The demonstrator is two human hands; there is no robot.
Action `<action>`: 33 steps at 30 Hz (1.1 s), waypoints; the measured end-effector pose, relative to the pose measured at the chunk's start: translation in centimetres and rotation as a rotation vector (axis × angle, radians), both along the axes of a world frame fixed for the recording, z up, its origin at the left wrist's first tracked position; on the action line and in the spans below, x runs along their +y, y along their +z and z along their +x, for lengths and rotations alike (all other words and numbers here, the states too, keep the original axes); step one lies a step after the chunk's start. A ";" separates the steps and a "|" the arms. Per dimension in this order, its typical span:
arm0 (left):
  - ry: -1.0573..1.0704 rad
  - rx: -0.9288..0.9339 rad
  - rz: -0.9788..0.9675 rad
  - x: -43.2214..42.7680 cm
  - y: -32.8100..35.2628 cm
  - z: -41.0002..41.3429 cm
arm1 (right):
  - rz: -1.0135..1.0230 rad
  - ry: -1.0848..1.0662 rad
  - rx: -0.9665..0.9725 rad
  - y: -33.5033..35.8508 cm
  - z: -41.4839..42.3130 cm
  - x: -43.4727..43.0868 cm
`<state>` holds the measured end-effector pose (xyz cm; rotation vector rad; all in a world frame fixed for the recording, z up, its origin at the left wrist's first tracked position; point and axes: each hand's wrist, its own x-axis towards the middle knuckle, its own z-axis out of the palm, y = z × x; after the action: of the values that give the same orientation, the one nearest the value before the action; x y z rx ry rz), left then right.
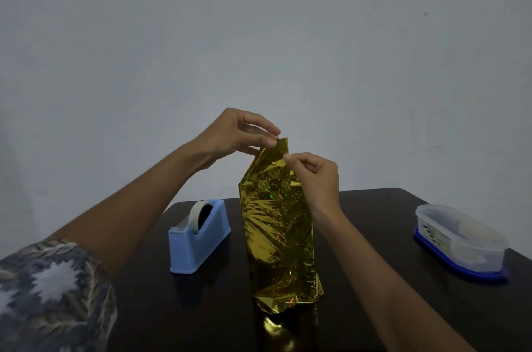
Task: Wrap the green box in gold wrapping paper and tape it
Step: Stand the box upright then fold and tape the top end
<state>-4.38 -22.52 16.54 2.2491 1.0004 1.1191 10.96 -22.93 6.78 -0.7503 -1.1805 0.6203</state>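
Gold wrapping paper (277, 233) stands upright mid-table, fully covering the green box, which isn't visible; bottom end is folded under and crumpled. Top flap rises to a narrow tip. Left hand (239, 132) pinches that tip between thumb and fingers; right hand (315, 176) pinches the flap's right edge just below. Dark table (374, 207) underneath. Blue tape dispenser (198, 239) sits just left of the paper. Clear lidded container (460, 239) on a blue base, well apart at far right.
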 end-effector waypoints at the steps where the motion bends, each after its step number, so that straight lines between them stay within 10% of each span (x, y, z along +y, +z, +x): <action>1: -0.004 0.006 0.003 0.0 0.1 0.1 | -0.001 -0.001 0.001 0.1 -0.1 0.0; 33: -0.060 0.333 0.096 0.8 0.5 0.4 | -0.020 0.057 -0.009 0.0 0.7 -0.3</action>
<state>-3.97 -21.76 17.03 2.5827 1.0132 0.7973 11.63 -23.18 6.77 -0.7392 -1.2093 0.6780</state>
